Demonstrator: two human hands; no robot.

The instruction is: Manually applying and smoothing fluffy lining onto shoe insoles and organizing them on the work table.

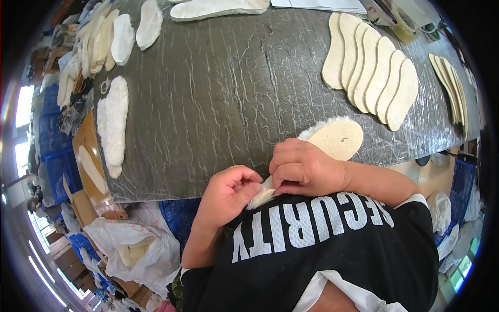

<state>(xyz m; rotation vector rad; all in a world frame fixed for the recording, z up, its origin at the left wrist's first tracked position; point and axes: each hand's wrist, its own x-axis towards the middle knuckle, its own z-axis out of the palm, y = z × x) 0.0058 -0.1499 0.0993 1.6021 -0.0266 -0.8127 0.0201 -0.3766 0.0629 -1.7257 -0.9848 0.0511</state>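
Observation:
At the near table edge, close to my chest, both hands pinch the end of a pale fleece-lined insole [264, 197]. My left hand [226, 191] grips its left side between thumb and bent fingers. From the right, my right hand [304, 169] closes on the same end, fingers curled. A wide insole end [337, 139], felt side up with white fleece along its edge and a small dark mark, shows beyond my right hand. That hand covers the middle, so I cannot tell if both ends are one piece.
The dark, wrinkled table [218, 104] carries a fanned row of felt insoles [371, 67] at right and a smaller stack [451, 91] beyond. A fleece insole [114, 125] lies left; more insoles [99, 41] pile far left. A plastic bag [138, 244] hangs below the left edge.

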